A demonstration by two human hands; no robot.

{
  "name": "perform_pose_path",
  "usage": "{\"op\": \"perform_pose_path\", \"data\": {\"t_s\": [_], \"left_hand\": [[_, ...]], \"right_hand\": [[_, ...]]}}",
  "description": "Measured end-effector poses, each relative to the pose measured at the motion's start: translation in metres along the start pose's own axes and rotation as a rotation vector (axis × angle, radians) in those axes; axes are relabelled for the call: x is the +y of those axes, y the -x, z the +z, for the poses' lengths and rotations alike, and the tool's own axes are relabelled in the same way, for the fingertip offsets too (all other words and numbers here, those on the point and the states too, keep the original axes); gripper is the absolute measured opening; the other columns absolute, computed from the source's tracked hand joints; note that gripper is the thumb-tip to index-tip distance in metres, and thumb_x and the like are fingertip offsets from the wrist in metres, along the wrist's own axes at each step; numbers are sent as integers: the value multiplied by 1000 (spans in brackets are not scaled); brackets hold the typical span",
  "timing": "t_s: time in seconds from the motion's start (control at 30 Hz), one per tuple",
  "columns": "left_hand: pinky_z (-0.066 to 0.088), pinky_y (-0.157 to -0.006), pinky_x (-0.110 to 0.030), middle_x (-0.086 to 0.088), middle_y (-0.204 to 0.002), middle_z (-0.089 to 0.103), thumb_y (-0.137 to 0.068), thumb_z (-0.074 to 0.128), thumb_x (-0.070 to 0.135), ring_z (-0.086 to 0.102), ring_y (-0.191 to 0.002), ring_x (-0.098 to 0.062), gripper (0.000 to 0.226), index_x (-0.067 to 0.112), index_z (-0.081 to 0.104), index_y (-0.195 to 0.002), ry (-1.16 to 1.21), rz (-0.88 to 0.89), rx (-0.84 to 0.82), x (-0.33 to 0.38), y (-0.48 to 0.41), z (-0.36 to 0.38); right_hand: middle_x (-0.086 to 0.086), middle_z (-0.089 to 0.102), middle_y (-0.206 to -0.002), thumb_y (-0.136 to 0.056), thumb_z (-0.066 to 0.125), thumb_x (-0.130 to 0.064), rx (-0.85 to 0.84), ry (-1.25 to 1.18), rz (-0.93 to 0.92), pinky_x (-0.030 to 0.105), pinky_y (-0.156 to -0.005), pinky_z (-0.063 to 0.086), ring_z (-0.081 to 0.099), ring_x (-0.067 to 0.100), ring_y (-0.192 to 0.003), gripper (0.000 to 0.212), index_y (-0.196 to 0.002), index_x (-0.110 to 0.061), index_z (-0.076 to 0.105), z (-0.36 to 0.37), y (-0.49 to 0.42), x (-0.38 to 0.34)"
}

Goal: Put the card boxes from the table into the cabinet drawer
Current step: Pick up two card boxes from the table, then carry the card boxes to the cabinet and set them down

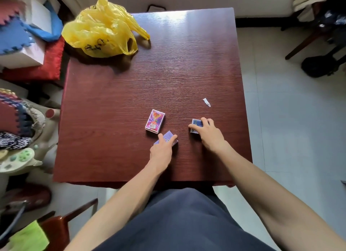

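Observation:
Three card boxes lie on the dark red wooden table (131, 93). A pink and purple card box (155, 121) lies flat and untouched near the table's middle front. Just in front of it, my left hand (162, 150) grips a pale purple card box (168, 137) with thumb and fingers around its sides. To the right, my right hand (210, 134) closes over a dark blue card box (196, 125), fingers on its far edge and thumb on the left side. Both boxes rest on the table. No cabinet drawer is in view.
A crumpled yellow plastic bag (102, 29) sits at the table's far left corner. A small white paper scrap (206, 102) lies right of centre. Foam mats, cushions and toys are piled left of the table. A wooden chair (63, 224) stands at lower left, tiled floor on the right.

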State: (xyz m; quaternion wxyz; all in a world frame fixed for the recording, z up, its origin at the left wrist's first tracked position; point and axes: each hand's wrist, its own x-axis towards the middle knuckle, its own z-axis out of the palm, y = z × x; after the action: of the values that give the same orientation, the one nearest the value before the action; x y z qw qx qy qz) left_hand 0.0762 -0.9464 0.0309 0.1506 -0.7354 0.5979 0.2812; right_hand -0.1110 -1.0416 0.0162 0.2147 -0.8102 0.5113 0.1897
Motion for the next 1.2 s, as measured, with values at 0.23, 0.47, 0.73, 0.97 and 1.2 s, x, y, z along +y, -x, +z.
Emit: {"op": "perform_pose_path", "data": {"t_s": [0.23, 0.47, 0.73, 0.97, 1.2], "left_hand": [[56, -61, -31, -11, -115, 54, -83, 68, 12, 62, -66, -25, 65, 52, 44, -128, 963, -2, -296, -35, 40, -11], [49, -45, -24, -20, -91, 75, -73, 69, 29, 69, -61, -32, 53, 57, 53, -115, 1253, -214, -402, -66, 88, 10], [55, -55, -27, -15, -106, 75, -83, 74, 28, 73, -75, -31, 56, 54, 49, -126, 967, 59, -707, -59, 89, 23], [52, -67, -28, -8, -103, 70, -94, 64, 16, 63, -81, -29, 60, 48, 39, -139, 591, 291, -851, -9, 88, 32], [58, -68, -29, -12, -111, 71, -93, 66, 15, 66, -90, -34, 62, 51, 40, -137, 312, 419, -1038, 84, 147, 77]], "right_hand": [[6, 51, -126, -93, 68, -27, 79, -748, 162, 40, -102, 49, 54, 25, -113, 65, -149, -48, 42, 14, 53, 19], [3, 66, -113, -93, 70, -21, 97, -1566, 542, 28, -66, 61, 73, 17, -90, 59, -141, -51, 52, 69, 156, 14], [5, 63, -76, -96, 44, -25, 469, -1942, 1006, 22, -44, 35, 56, 11, -50, 29, -119, -27, 63, 147, 269, -58], [18, 63, -79, -90, 43, -43, 735, -2132, 1313, 23, -43, 33, 50, 20, -53, 44, -105, -6, 62, 211, 335, -130], [9, 75, -96, -61, 58, -84, 1031, -2250, 1573, 27, -50, 48, 65, 23, -66, 68, -114, -43, 66, 260, 413, -181]]}}
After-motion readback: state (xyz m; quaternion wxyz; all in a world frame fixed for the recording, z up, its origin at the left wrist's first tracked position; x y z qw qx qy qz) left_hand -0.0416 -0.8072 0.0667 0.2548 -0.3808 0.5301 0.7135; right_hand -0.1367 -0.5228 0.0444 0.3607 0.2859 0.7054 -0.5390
